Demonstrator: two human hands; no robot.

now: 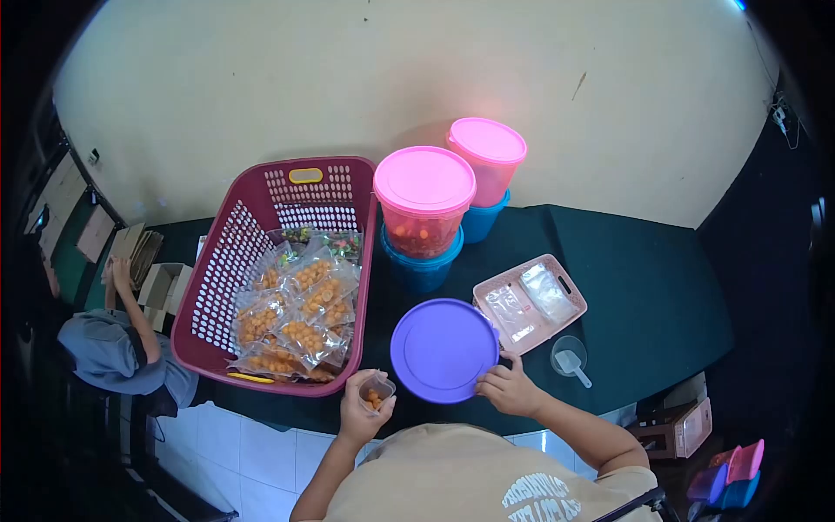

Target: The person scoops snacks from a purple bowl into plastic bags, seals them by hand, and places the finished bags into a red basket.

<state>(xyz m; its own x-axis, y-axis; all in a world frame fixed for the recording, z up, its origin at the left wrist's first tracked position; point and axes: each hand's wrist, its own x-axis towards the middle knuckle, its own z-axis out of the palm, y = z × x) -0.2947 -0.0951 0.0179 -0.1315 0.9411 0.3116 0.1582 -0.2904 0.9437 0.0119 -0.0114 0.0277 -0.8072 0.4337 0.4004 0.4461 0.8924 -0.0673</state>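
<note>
In my left hand (358,416) is a small clear plastic cup (377,394) with a few orange snack pieces inside, held near the basket's front right corner. My right hand (511,388) grips the right rim of a round purple lid (444,351); whatever is beneath the lid is hidden. Beside my left hand stands a maroon laundry basket (369,287) holding several clear bags of orange snacks (304,335). To the right of the lid lie a pink tray (547,327) with clear plastic bags (548,293) and a clear bowl with a white scoop (571,361).
Behind the lid stand stacked tubs with pink lids (424,178) (488,139) on blue tubs (424,268). A dark green cloth (639,296) covers the table. At far left, another person (117,352) handles cardboard (139,248). Colored containers (726,474) sit low right.
</note>
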